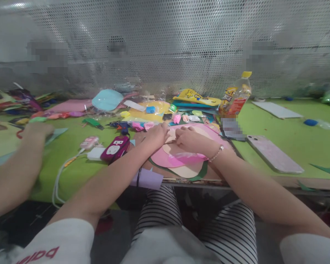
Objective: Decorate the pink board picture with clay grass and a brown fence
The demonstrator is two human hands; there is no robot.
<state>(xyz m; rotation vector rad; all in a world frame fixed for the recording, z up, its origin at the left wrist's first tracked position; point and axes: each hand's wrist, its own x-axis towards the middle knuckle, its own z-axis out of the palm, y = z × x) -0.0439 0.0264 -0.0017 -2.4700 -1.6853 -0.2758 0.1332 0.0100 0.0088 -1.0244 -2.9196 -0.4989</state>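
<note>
My left hand [160, 135] rests on a layered cutout of pink foam or paper [160, 158], its fingers bent and pressed together. Just right of it, my right hand [191, 139] lies over the same cutout with the fingers curled in; a beaded bracelet [217, 152] circles that wrist. Whatever the fingertips of either hand hold is too small or hidden to make out. Beneath the pink layer show a cream layer [185, 171] and a dark green edge [201, 173]. A bright pink glossy patch [185, 159] lies on the cutout below my right hand.
Near my left forearm are a purple case [115, 149] and a white cable [55, 183]. A drink bottle [238, 97] stands behind to the right, beside a phone [275, 154]. Bagged clay lumps [176, 118] lie behind. Another person's hand [38, 132] works at far left.
</note>
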